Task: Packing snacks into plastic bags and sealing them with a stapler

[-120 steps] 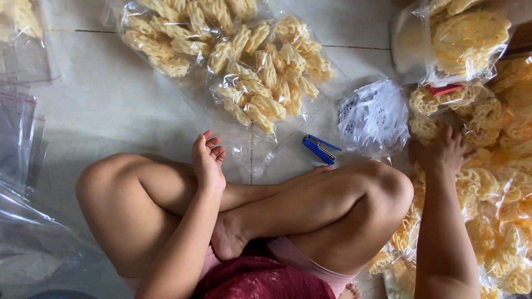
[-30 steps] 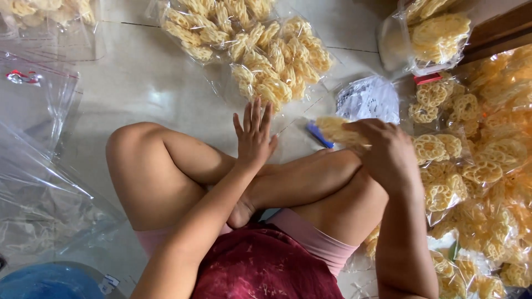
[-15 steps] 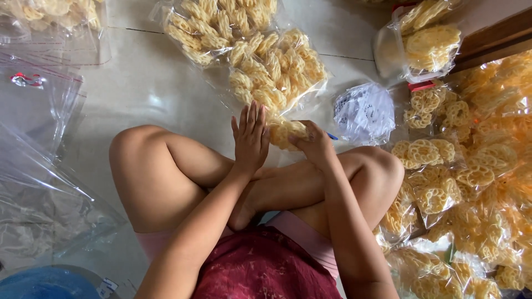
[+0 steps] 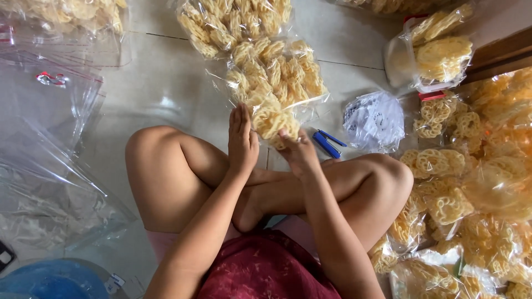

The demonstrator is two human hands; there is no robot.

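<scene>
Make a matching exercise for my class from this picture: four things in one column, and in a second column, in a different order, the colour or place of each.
Things:
1. stapler
2. stack of crackers
3. empty clear bags
4. bag of white paper pieces

Colour or place:
A. between the left hand and right hand
B. blue, on the floor by the right knee
C. piled at the left of the picture
D. right of the stapler

Pairs: 1-B, 2-A, 3-C, 4-D

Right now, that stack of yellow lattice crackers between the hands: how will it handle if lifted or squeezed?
The cracker stack looks brittle: thin open lattice, so a squeeze by the right hand would probably snap it. Likely light, being mostly holes. Loose pieces may slide apart unless the flat left hand steadies them.
</scene>
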